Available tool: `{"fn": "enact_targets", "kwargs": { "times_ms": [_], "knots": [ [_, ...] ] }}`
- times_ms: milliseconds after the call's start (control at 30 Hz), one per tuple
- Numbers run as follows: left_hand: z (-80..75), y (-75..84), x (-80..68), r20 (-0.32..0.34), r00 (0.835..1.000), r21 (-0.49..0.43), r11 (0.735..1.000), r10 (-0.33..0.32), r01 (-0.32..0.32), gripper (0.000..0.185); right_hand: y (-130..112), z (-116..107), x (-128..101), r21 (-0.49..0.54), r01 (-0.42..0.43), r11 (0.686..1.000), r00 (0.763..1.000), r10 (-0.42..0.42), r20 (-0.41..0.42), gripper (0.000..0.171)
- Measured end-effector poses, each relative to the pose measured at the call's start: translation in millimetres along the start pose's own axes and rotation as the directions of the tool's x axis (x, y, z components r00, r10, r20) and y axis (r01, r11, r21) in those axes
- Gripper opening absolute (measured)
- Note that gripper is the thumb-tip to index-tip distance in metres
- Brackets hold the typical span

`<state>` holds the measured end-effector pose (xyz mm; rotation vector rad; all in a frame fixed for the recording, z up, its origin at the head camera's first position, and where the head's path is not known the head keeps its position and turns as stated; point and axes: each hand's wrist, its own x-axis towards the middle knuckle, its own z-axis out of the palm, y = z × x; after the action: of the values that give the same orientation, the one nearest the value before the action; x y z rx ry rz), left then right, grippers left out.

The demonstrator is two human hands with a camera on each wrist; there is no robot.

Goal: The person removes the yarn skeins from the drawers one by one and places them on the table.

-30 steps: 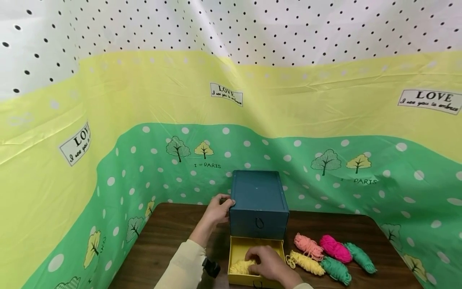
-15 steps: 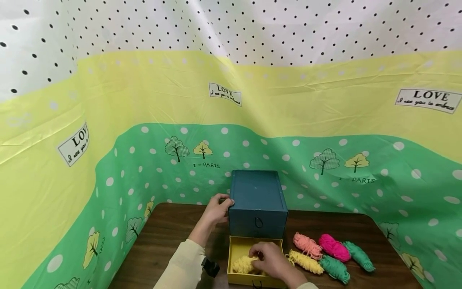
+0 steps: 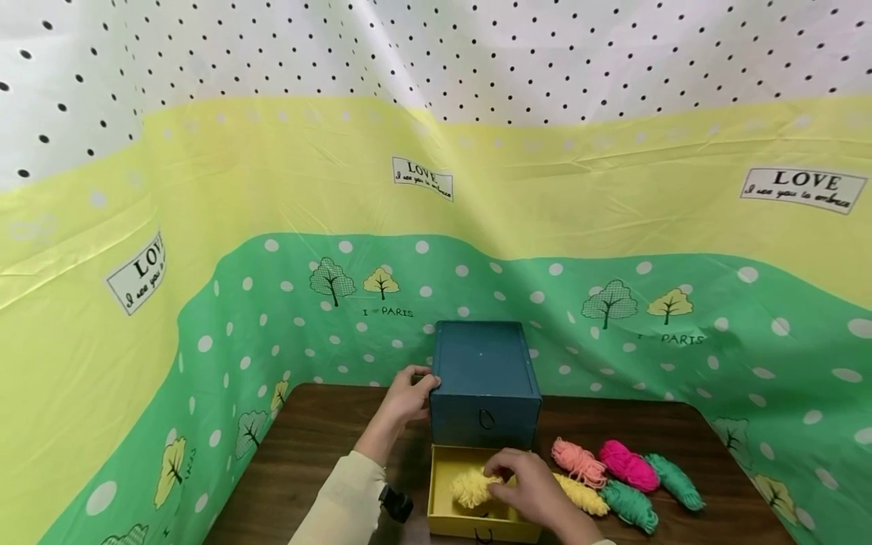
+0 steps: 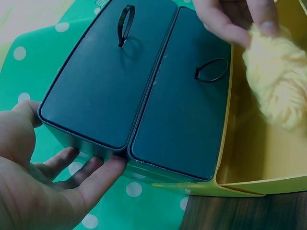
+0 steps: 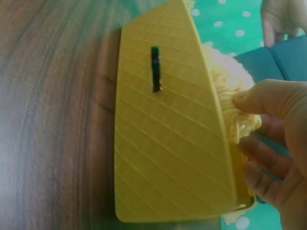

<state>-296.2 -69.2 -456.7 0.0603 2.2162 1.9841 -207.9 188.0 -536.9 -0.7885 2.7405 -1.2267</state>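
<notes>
A dark blue drawer box (image 3: 485, 382) stands on the brown table (image 3: 320, 454). Its yellow bottom drawer (image 3: 477, 522) is pulled out toward me. My left hand (image 3: 418, 382) grips the box's left rear side, thumb on one face and fingers round the back (image 4: 96, 172). My right hand (image 3: 502, 475) pinches a pale yellow yarn bundle (image 3: 472, 488) just above the open drawer. In the right wrist view the yarn (image 5: 230, 91) is held between thumb and fingers (image 5: 268, 100) behind the drawer's front panel (image 5: 168, 139). The left wrist view shows the box's two shut upper drawers (image 4: 139, 96).
Several yarn bundles lie on the table right of the drawer: yellow (image 3: 582, 493), peach (image 3: 577, 460), pink (image 3: 627, 465) and two green (image 3: 630, 506), (image 3: 674, 478). A green, yellow and dotted plastic sheet (image 3: 436, 227) walls the table in on three sides.
My right hand has moved right and slightly up with the pale yellow yarn, which now sits higher in the drawer. The left hand and the box have stayed put.
</notes>
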Motion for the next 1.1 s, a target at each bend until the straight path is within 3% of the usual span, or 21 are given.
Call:
{"fn": "enact_targets", "kwargs": {
  "times_ms": [533,767,1100],
  "knots": [
    [0.2,1.7,-2.9,-0.003,1.000,-0.009,1.000,-0.015,0.015,0.051,-3.0,-40.7,-28.1,0.007,-0.061,0.998,0.982,0.061,-0.177,0.012],
    [0.5,0.5,-2.8,0.005,1.000,-0.014,1.000,-0.011,0.011,0.052,5.7,-52.7,-42.8,-0.052,-0.102,0.993,0.957,0.083,-0.280,0.016],
    [-0.6,0.3,-0.7,0.008,1.000,-0.011,1.000,-0.017,0.018,0.050,16.4,-75.6,-59.9,-0.017,-0.262,0.965,0.893,0.236,-0.382,0.019]
  ]
}}
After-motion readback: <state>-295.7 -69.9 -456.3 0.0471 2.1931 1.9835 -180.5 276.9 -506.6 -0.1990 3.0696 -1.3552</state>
